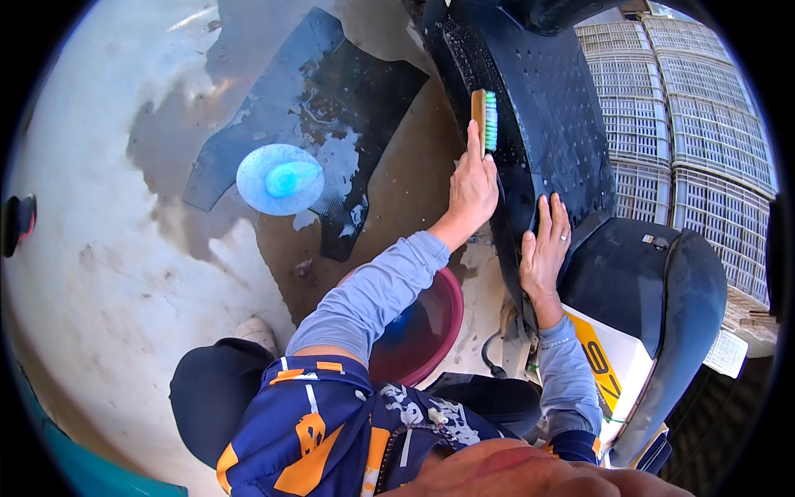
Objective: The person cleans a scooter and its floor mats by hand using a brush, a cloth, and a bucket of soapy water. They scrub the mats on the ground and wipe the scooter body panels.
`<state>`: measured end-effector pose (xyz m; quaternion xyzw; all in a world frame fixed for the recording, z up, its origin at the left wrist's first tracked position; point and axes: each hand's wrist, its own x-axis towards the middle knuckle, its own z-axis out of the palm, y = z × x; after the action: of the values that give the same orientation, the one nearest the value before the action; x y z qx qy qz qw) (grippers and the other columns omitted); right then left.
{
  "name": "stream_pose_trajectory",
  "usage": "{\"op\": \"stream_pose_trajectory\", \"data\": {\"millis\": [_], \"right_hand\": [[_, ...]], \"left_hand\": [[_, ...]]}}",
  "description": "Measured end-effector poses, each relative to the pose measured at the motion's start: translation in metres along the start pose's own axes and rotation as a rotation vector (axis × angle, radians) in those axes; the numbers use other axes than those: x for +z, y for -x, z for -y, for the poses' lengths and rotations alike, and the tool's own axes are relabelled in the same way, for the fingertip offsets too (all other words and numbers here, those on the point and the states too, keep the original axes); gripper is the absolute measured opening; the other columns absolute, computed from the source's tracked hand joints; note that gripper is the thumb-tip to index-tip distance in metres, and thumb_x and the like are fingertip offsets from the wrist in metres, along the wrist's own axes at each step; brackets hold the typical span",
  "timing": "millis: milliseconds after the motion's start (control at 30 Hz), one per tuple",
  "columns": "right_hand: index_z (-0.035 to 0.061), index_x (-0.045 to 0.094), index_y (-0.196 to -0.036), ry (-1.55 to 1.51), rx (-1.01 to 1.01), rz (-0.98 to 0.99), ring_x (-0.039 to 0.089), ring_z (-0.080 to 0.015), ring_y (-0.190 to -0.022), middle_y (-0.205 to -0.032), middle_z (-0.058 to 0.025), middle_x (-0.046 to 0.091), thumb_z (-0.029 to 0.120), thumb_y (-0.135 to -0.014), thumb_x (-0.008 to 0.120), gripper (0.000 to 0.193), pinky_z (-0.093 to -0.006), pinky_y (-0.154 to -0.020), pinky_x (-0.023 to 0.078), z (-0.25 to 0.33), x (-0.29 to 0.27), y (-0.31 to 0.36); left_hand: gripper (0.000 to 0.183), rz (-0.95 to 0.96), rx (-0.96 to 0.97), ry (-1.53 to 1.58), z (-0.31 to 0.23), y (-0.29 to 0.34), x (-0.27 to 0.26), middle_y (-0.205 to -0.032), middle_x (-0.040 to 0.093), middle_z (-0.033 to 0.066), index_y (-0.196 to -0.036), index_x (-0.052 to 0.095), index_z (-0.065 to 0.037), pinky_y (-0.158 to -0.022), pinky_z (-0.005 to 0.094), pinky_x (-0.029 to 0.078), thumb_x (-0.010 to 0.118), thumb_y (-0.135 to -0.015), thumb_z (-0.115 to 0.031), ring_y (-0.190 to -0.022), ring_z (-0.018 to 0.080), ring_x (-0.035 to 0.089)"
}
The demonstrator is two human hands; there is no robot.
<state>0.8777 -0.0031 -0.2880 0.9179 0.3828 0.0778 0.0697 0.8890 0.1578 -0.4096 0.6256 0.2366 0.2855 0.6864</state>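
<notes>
My left hand (474, 186) holds a scrub brush (479, 116) with a wooden back and green-and-white bristles, index finger stretched along it. The bristles face right, against the wet black side edge of a scooter's footboard (559, 108). Lower down, my right hand (546, 248), with a ring on one finger, rests flat on the black bodywork near the seat (621, 265), fingers extended. Under my left forearm stands a dark pink basin (451, 319) holding water, partly hidden by the sleeve.
A wet black rubber mat (377, 83) lies on the concrete floor (99, 248), beneath a pale blue bowl (252, 186) with something bright blue inside. White slatted plastic crates (716, 141) stand beyond the scooter. A teal edge (91, 460) shows at lower left.
</notes>
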Motion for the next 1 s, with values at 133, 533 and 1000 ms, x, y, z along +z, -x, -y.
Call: {"op": "stream_pose_trajectory", "data": {"millis": [133,533,1000], "right_hand": [[0.0074,0.039,-0.152,-0.027,-0.029,-0.002,0.029,-0.0384,-0.145,-0.157,-0.0169,0.033,0.034,-0.101,0.039,0.057,-0.0523,-0.118,0.020,0.003,0.006,-0.007],[0.0062,0.039,-0.152,-0.037,-0.051,-0.015,0.030,-0.0386,-0.144,-0.156,-0.0180,0.034,0.037,-0.102,0.037,0.058,-0.0525,-0.117,0.021,0.007,0.006,-0.011],[0.0056,0.041,-0.150,-0.035,-0.047,-0.014,0.031,-0.0392,-0.143,-0.156,-0.0176,0.035,0.037,-0.102,0.037,0.058,-0.0516,-0.117,0.022,0.009,0.004,-0.014]], "left_hand": [[0.061,-0.214,-0.028,-0.112,0.009,-0.113,-0.034,-0.099,0.066,0.0334,-0.154,0.020,0.000,-0.083,0.0555,0.051,0.044,-0.101,-0.016,-0.092,0.0517,0.064],[0.059,-0.348,0.031,-0.184,0.011,-0.136,-0.035,-0.085,0.066,0.0320,-0.152,0.023,0.001,-0.077,0.0571,0.050,0.046,-0.101,-0.017,-0.081,0.0513,0.064],[0.069,-0.235,-0.127,-0.130,0.005,-0.119,-0.031,-0.100,0.063,0.0301,-0.157,0.017,-0.006,-0.079,0.0577,0.051,0.052,-0.099,-0.018,-0.085,0.0507,0.063]]}}
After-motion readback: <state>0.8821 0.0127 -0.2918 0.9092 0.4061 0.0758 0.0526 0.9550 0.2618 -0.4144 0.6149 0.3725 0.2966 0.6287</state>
